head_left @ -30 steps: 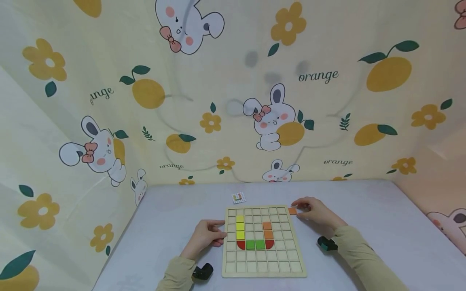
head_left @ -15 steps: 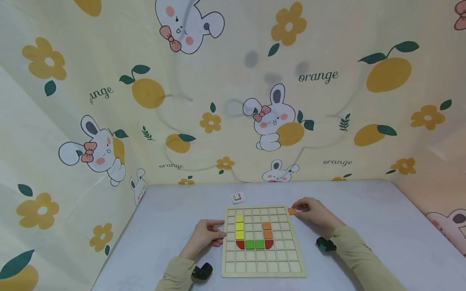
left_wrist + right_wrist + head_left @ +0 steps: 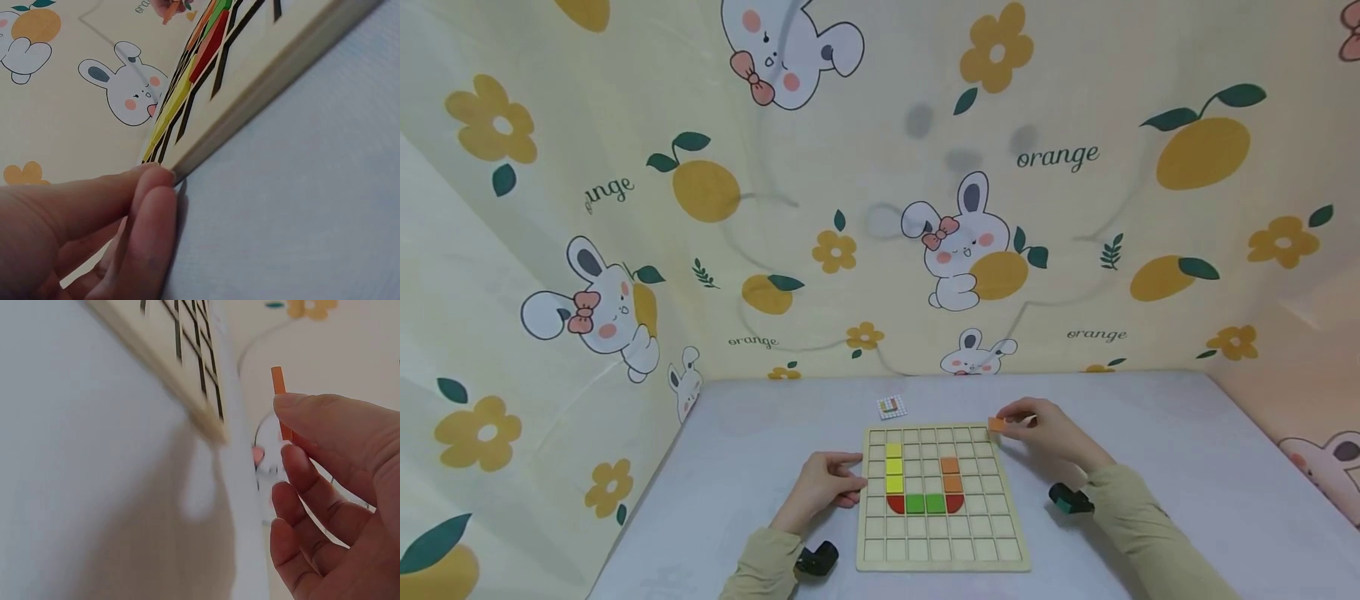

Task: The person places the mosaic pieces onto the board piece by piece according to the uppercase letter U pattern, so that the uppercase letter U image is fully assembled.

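Note:
My right hand pinches a small orange square tile between thumb and fingers, just off the far right corner of a pale wooden grid board. In the right wrist view the orange tile appears edge-on, raised apart from the board. My left hand touches the board's left edge with thumb and fingertips; the left wrist view shows those fingertips against its side. Yellow tiles, red rounded tiles, green tiles and two orange tiles form a U on the board.
A small pattern card with a coloured U lies behind the board on the pale tabletop. Black wrist devices sit under both forearms. A printed curtain stands behind the table and along its sides.
My right hand has lifted the orange tile and shifted slightly left and up in the head view, to the board's far right corner. The left hand and the board have stayed put.

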Action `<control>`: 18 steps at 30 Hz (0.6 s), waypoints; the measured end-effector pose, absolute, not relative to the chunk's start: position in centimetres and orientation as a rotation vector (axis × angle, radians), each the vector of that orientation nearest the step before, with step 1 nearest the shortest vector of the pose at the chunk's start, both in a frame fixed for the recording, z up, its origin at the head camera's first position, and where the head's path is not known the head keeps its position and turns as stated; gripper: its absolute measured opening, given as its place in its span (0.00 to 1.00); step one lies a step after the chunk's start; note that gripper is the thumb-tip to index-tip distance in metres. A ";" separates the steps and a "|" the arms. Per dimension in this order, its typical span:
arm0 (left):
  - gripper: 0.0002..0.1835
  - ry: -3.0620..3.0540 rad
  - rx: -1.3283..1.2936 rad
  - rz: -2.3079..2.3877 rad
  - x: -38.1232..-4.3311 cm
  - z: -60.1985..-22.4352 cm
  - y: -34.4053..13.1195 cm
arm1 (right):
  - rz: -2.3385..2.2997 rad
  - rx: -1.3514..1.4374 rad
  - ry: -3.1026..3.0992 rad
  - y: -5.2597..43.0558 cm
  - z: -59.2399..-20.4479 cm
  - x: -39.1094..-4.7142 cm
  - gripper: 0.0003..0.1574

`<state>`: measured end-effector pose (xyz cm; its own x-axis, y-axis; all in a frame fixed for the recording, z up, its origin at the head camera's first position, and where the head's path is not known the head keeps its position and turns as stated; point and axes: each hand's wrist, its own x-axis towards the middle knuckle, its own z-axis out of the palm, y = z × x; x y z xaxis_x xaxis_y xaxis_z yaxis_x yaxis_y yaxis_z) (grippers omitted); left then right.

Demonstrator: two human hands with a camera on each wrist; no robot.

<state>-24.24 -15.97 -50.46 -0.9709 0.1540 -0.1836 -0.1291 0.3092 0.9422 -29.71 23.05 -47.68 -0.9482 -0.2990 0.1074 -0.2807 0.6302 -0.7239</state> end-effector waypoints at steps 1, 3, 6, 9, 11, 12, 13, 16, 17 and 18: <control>0.28 2.337 0.021 1.715 -24.2 -50.4 -15.9 | -1.256 -0.513 2.808 22.7 -47.6 -29.6 0.17; 0.28 2.341 0.026 1.710 -24.2 -50.4 -15.9 | -1.281 -0.551 2.782 21.9 -47.7 -29.4 0.16; 0.28 2.338 0.023 1.713 -24.2 -50.4 -15.9 | -1.297 -0.592 2.748 20.5 -47.9 -29.1 0.14; 0.28 2.342 0.021 1.716 -24.3 -50.6 -15.9 | -1.299 -0.671 2.709 19.2 -48.1 -28.9 0.14; 0.28 2.346 0.012 1.713 -24.4 -50.7 -15.9 | -1.301 -0.728 2.688 18.4 -48.2 -28.8 0.14; 0.28 2.349 0.012 1.711 -24.4 -50.7 -15.9 | -1.299 -0.757 2.680 18.1 -48.3 -28.8 0.14; 0.28 2.355 0.010 1.707 -24.5 -50.7 -15.9 | -1.297 -0.765 2.674 17.8 -48.4 -28.7 0.13; 0.28 2.363 0.002 1.701 -24.5 -50.7 -15.8 | -1.289 -0.772 2.660 17.1 -48.6 -28.8 0.12; 0.28 2.360 -0.001 1.703 -24.5 -50.7 -15.8 | -1.288 -0.769 2.653 16.9 -48.7 -28.8 0.12; 0.28 2.358 -0.002 1.703 -24.4 -50.6 -15.8 | -1.289 -0.761 2.647 16.8 -48.8 -28.8 0.12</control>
<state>-24.44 -15.83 -50.64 -0.9729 0.1343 -0.1881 -0.1364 0.3234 0.9364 -28.84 16.75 -48.81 -0.8701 -0.4770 0.1240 -0.3918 0.5168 -0.7611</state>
